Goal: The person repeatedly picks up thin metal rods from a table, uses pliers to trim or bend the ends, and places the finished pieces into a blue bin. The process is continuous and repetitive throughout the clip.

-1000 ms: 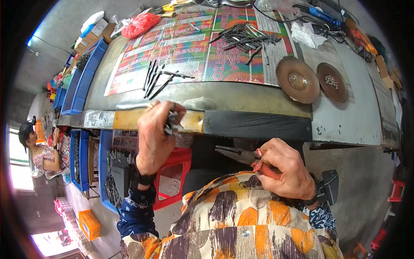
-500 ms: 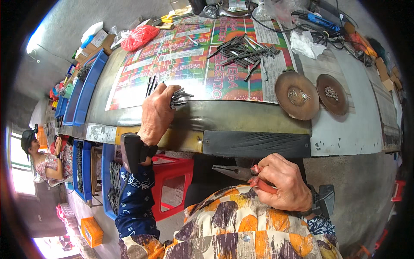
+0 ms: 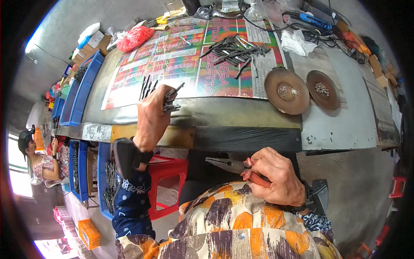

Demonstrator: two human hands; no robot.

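My left hand (image 3: 152,116), over the near edge of the table, is closed around a bundle of thin black sticks (image 3: 171,108). Their ends stick out on the right of the hand. Several more black sticks (image 3: 145,86) show just beyond the fingers; whether these are held or lie on the table I cannot tell. Low in front of my body, my right hand (image 3: 278,178) grips pliers (image 3: 233,165) by their red handles, jaws pointing left. Farther off, a loose pile of black sticks (image 3: 235,51) lies on the colourful printed sheet (image 3: 181,71).
Two brown dishes (image 3: 276,101) (image 3: 334,102) at the right hold small metal pieces. Blue bins (image 3: 82,93) line the left side. A red plastic bag (image 3: 134,39), cables (image 3: 310,21) and crumpled white paper (image 3: 297,43) lie at the back. Under the table stands a red stool (image 3: 168,183). Another person (image 3: 45,159) sits far left.
My left hand has tilted the bundle, so some sticks now point up and to the right. The right hand keeps the pliers in much the same place. The whole view has shifted slightly.
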